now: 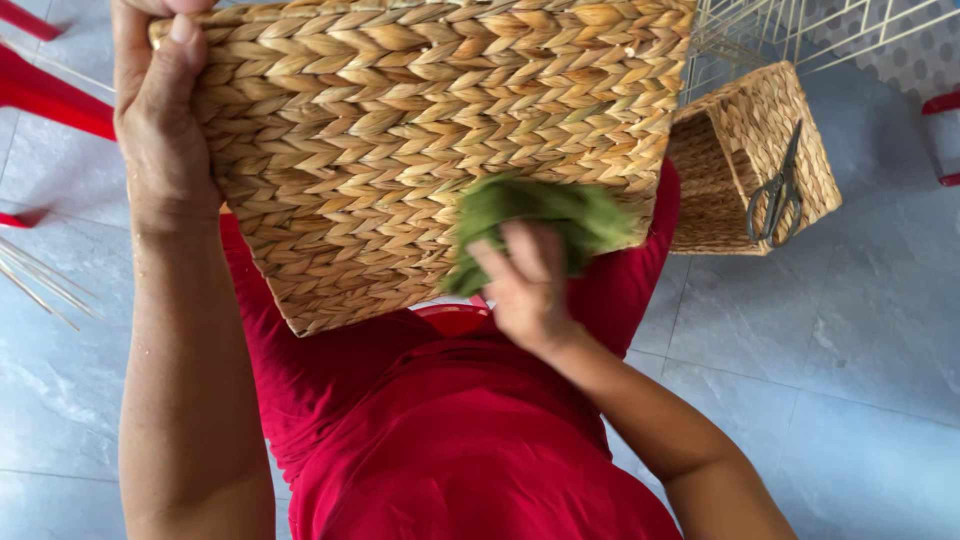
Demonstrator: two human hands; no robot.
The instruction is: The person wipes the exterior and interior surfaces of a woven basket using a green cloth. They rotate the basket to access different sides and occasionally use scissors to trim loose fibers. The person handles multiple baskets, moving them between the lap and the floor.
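Note:
A large woven straw basket [420, 120] rests tilted over my lap, its braided side facing the camera. My left hand [160, 110] grips its upper left edge, thumb over the rim. My right hand [525, 285] is shut on a crumpled green cloth [540, 215] and presses it against the basket's lower right side. My red garment [450, 440] fills the lower middle of the view below the basket.
A smaller woven basket [735, 165] lies on its side on the grey tiled floor [850, 350] at right, with grey scissors [778, 190] on top. A white wire rack [800, 30] stands behind it. Red plastic furniture [50, 95] and thin sticks [40, 280] are at left.

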